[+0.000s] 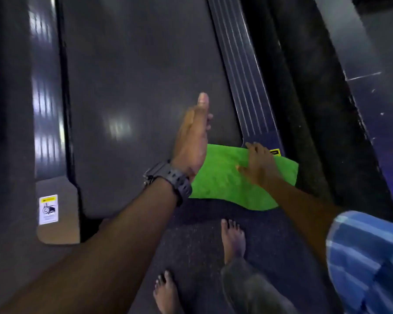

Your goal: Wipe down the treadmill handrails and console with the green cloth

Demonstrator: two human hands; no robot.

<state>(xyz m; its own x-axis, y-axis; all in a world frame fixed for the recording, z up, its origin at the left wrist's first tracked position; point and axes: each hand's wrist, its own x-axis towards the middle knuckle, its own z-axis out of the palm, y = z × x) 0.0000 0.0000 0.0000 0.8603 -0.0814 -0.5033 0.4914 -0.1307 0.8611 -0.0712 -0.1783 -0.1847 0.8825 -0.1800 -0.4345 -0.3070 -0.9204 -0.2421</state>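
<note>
The green cloth [225, 180] lies spread flat over the rear end of the treadmill, at the right corner of the dark belt [134, 87]. My right hand [258, 164] rests palm down on the cloth's far right part, fingers spread, near the ribbed right side rail [247, 82]. My left hand [194, 137], with a dark watch on the wrist, hovers edge-on above the cloth's left edge with its fingers straight and nothing in it. No handrails or console are in view.
The left side rail [47, 98] runs along the belt, ending in a grey cap with a warning sticker [48, 209]. My bare feet [233, 239] stand on dark speckled floor behind the treadmill. A dark frame part [349, 109] lies right of the treadmill.
</note>
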